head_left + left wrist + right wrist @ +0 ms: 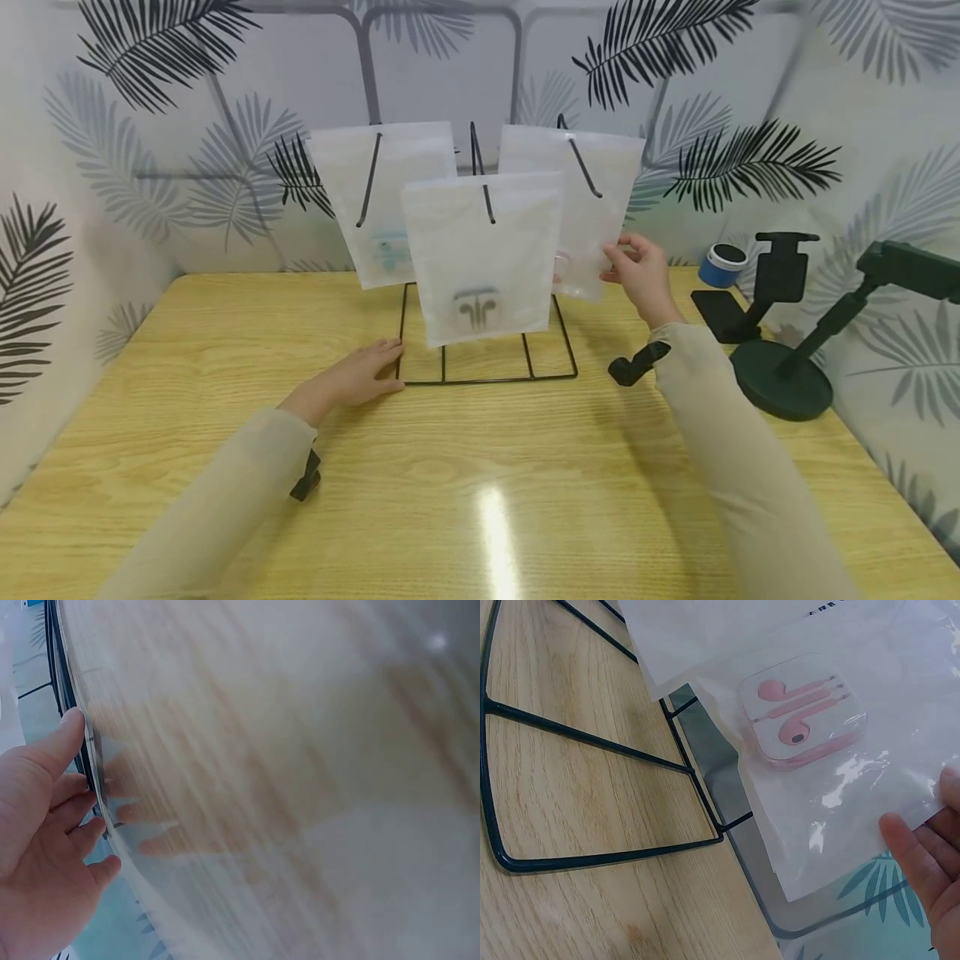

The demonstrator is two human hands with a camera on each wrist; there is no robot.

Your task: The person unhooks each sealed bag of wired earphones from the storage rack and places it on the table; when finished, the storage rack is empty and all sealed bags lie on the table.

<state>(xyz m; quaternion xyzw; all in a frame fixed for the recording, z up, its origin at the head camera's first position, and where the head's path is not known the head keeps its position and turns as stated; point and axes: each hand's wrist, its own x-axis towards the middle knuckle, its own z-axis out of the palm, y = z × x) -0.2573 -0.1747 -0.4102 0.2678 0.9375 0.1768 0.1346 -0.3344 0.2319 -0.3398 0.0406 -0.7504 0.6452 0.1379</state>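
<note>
Three frosted white plastic bags hang from the hooks of a black wire display rack (487,382). The front bag (483,250) shows a case with dark earphones through it. In the left bag (393,192) something blue shows faintly. Pink earphones (802,712) in a clear case lie inside the right bag (592,183). My right hand (639,271) pinches that bag's lower outer edge. At the left side of the rack's base, my left hand (363,372) lies on the table, its fingertips and thumb (64,742) touching the wire.
A wooden table (420,500) carries the rack, with a leaf-patterned backdrop (240,167) behind. On the right stand a dark green stand with a round base (783,383), a black phone holder (780,275) and a blue jar (722,267).
</note>
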